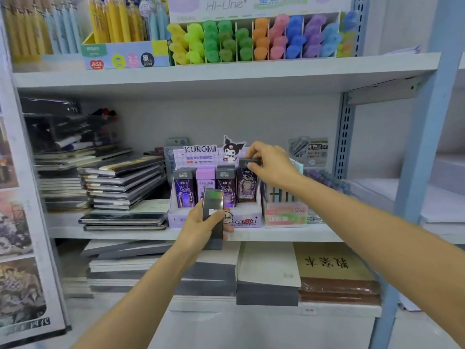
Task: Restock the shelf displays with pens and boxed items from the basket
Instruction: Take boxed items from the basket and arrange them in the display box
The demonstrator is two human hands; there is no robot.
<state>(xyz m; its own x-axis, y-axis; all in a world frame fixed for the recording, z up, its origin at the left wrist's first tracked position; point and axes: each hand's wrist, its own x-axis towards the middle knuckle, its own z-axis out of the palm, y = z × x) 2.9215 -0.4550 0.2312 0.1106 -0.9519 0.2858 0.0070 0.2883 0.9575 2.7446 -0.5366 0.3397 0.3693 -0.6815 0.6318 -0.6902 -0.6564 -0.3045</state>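
The small dark box [247, 183] stands on end in the rightmost slot of a lilac display carton [251, 219], long axis up and down, printed face outward. The right hand [273, 167] pinches its grey top end between thumb and curled fingers. The print on its face is too blurred to read, apart from a pale price label low down.

To the left of that hand, three more boxes [205, 183] fill the same row, all upright. The middle lilac one reads "KUROMI". The carton's header card says "KUROMI" beside a cartoon figure, and its front wall shows "200".

In front of the carton, the left hand [198, 226] grips a second dark box [213, 209], fingers curled round its lower half. This one also stands nearly upright, its glossy face toward me with a greenish sheen, and I cannot read any writing on it.

Under the right wrist sits a pastel carton of pens [286, 214]. Left of the left hand lie stacks of dark notebooks [123, 182] on the shelf board [120, 234]. Above both hands is a rack of coloured highlighters [251, 41] under a "Hi-Line" header. Below the right forearm lies a brown book [334, 265] with large Chinese characters.
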